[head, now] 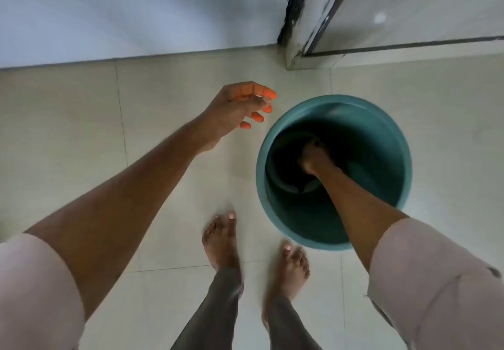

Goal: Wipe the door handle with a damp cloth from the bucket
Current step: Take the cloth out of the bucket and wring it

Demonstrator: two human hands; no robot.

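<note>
A teal plastic bucket (392,131) stands on the tiled floor in front of my feet. My right hand (313,156) reaches deep inside it, its fingers closed on a dark cloth (289,183) at the bottom. The cloth is dim and partly hidden by the hand. My left hand (240,109) hovers over the floor just left of the bucket, fingers loosely curled and apart, holding nothing. The door handle is out of view.
The bottom of a door frame (302,49) with peeling dark paint meets the floor behind the bucket, with the door panel (409,8) to its right. A pale wall (122,16) runs along the far left. My bare feet (222,240) stand near the bucket.
</note>
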